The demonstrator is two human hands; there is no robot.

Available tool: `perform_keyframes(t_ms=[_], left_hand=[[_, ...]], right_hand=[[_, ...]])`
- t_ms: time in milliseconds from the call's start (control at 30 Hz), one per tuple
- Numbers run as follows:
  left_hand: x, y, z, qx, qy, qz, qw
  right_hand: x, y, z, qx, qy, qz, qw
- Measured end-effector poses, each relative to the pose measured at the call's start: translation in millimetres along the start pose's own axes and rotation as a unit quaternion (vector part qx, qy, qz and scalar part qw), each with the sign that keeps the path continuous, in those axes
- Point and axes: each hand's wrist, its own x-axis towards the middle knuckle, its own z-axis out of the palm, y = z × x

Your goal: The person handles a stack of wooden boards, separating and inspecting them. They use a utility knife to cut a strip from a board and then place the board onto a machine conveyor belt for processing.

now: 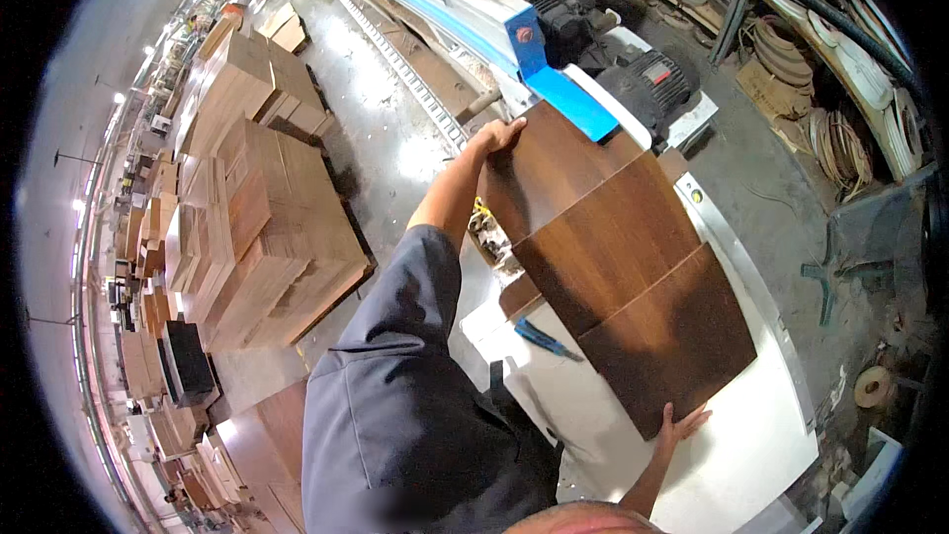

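Observation:
Dark brown wood panels (613,237) lie end to end or overlapping on a white machine table (736,455), with two seams across them. My left hand (501,133), at the end of a grey sleeve, grips the far left corner of the farthest panel, beside the machine's blue guard (593,114). At the near end, my right hand (682,425) has its fingers spread and touches the edge of the nearest panel. A blue-handled tool (544,338) rests on the table left of the panels. The undersides of the panels are hidden.
Stacks of wood panels (287,227) stand on the floor to the left. Electric motors (643,79) sit beyond the guard. Along the right wall, shelves (840,40) hold coils of edging strip (840,153). A tape roll (872,388) lies at the right.

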Motion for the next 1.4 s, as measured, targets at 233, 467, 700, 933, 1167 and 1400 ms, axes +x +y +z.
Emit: perform_keyframes(t_ms=[233, 467, 700, 933, 1167, 1400], left_hand=[[-33.9, 56.6, 9.8, 0.022, 0.008, 0.064, 0.998], [-132.2, 96.5, 92.2, -0.026, -0.081, 0.171, 0.982], [-304.3, 192.6, 145.2, -0.069, -0.26, 0.193, 0.944], [-470.7, 231.8, 204.0, -0.029, -0.104, 0.333, 0.937], [-649.7, 297.0, 235.1, -0.043, -0.02, 0.333, 0.942], [-761.3, 314.1, 290.7, -0.153, -0.141, 0.39, 0.897]], right_hand=[[1.1, 9.0, 5.9, -0.011, 0.041, -0.029, 0.999], [3.7, 5.3, 6.8, -0.017, 0.008, -0.005, 1.0], [17.7, 17.7, 2.3, -0.001, -0.036, 0.009, 0.999], [10.3, 15.5, -29.5, 0.215, -0.11, -0.068, 0.968], [-22.2, -78.1, -216.7, 0.479, -0.222, -0.064, 0.847], [-88.0, -153.6, -344.7, -0.028, -0.075, -0.176, 0.981]])
